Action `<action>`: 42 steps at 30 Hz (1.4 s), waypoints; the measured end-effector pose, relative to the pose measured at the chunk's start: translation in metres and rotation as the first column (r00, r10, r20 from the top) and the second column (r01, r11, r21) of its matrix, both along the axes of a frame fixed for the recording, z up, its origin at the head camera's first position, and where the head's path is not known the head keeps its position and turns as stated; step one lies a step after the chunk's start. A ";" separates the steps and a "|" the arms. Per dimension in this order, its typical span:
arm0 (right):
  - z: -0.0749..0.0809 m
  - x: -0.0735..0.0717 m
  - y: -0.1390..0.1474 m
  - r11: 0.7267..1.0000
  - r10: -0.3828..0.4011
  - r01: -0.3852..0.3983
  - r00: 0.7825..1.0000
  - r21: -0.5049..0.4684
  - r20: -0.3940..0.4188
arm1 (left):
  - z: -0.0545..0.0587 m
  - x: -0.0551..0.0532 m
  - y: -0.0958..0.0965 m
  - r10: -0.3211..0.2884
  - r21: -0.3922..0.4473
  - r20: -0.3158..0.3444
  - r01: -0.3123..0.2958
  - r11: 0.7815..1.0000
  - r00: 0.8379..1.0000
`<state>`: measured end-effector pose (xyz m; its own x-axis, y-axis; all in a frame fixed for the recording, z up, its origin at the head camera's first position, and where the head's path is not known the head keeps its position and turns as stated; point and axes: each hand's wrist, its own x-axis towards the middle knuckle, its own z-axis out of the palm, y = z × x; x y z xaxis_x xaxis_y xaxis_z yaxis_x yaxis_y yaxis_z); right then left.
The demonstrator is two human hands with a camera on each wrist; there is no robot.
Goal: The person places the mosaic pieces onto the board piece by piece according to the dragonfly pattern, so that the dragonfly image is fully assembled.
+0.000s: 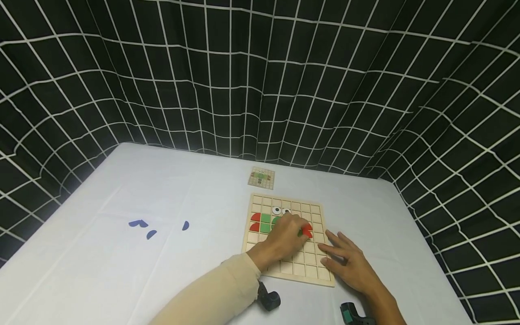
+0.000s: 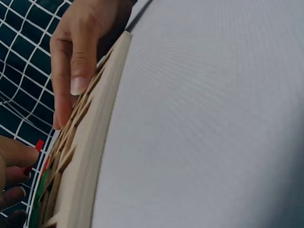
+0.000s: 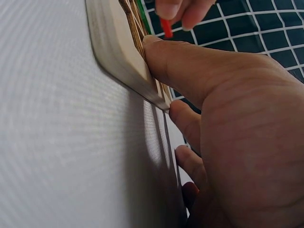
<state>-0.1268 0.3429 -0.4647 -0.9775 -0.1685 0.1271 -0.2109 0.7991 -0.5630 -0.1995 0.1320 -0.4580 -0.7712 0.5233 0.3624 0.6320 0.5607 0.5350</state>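
My left hand (image 1: 286, 237) reaches over the wooden grid board (image 1: 298, 273) and pinches a small red piece (image 2: 40, 144) between thumb and fingers, close above the board's right side. Beneath that hand, green pieces (image 1: 266, 218) lie in the grid, partly hidden. More red pieces (image 1: 255, 217) fill cells at the left of the row, and two eye pieces (image 1: 276, 211) sit above it. My right hand (image 1: 349, 264), fingers spread and relaxed, rests at the board's right edge, its thumb (image 3: 154, 47) on the rim.
Behind the board lies a small pattern card (image 1: 262, 178) showing a similar figure. Several blue half-round pieces (image 1: 151, 234) are scattered on the white table (image 1: 101, 271) to the left. A black curtain with white grid lines (image 1: 227, 81) surrounds the table.
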 end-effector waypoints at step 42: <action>-0.002 -0.001 0.000 0.999 -0.028 0.027 0.999 0.026 0.026 | 0.033 0.013 -0.047 -0.018 0.102 -0.167 0.036 0.994 0.986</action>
<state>-0.1278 0.3428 -0.4670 -0.9847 -0.1443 0.0974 -0.1741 0.8186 -0.5474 -0.1867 0.0848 -0.4246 -0.6820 0.4960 0.5375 0.7309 0.4890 0.4761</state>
